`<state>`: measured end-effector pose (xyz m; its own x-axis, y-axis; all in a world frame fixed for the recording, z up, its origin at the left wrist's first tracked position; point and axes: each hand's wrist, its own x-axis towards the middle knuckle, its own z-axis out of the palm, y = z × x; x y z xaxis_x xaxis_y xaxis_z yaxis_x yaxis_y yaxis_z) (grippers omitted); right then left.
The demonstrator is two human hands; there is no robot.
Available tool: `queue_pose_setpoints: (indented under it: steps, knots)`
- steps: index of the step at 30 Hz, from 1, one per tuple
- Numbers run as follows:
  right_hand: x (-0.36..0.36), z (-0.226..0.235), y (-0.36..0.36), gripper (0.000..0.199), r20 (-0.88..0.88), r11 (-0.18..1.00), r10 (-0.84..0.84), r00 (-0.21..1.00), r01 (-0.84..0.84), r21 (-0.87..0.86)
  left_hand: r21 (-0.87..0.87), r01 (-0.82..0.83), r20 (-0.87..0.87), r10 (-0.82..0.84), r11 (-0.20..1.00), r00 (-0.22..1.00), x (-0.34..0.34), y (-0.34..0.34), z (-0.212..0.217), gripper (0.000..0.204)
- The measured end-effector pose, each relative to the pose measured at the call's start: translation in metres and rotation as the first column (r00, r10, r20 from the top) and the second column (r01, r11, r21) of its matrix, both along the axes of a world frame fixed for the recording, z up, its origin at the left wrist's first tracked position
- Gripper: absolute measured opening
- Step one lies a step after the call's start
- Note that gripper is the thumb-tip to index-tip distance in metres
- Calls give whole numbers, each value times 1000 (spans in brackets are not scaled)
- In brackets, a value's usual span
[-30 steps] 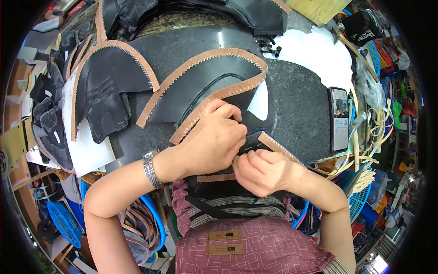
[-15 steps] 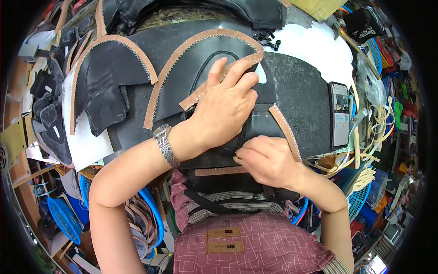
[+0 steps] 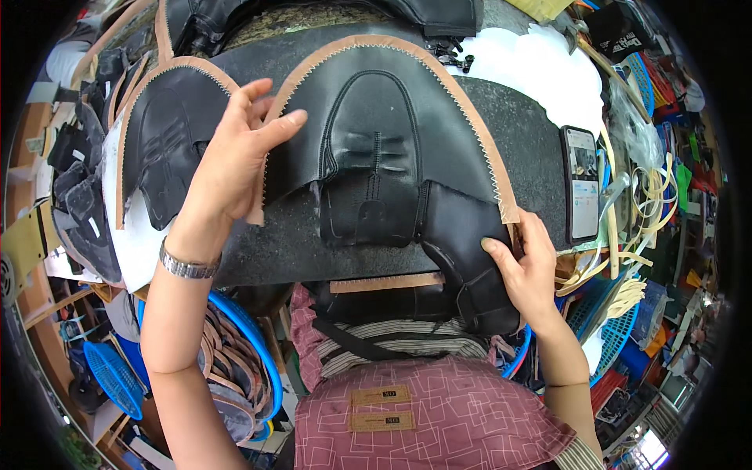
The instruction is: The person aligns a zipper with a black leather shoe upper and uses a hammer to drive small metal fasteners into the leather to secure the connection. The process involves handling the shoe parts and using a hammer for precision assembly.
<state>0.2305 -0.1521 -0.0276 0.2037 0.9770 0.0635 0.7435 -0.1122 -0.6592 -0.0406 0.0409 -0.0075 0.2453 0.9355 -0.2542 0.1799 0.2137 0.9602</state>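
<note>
A black leather shoe upper (image 3: 372,106) lies spread face up on the dark bench, its toe curve pointing away from me. Zigzag stitching joins a tan strip (image 3: 462,94) to its curved edge. My right hand (image 3: 531,270) grips the upper's near right side, thumb on top of the leather and fingers at the outer edge. At the left edge, my left hand (image 3: 235,149) is raised with thumb and fingers apart, holding nothing; whether it touches the strip I cannot tell. Part of the upper hangs over the bench's near edge toward my lap.
Another shoe upper (image 3: 172,106) lies to the left, beside stacked dark pieces (image 3: 82,192). A phone (image 3: 581,188) rests at the bench's right side, near pale cords (image 3: 654,204). Below left stands a blue-rimmed basket (image 3: 270,368) of cut pieces. More black leather lies at the far edge.
The upper's folded toe has been opened out flat. My left hand has let go and moved left and up; my right hand has shifted right, onto the upper's side.
</note>
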Motion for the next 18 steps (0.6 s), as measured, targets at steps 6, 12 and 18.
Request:
queue_pose_setpoints:
  steps: [6, 12, 18]
  knots:
    - [-5, 26, 1, 16, -450, 976, -177, 876, 97, -194, -34, 77, 194, -69, 996, 979, -11, -1, 25, 41]
    - [1, 122, 203, 34, -2, 961, 187, 982, -183, 208, 191, -64, 316, 0, 980, 949, -102, 116, 95, 34]
    - [-66, 121, 318, 40, 276, 914, 137, 952, -229, 336, 668, 311, -578, 208, 676, 789, -85, 79, 67, 46]
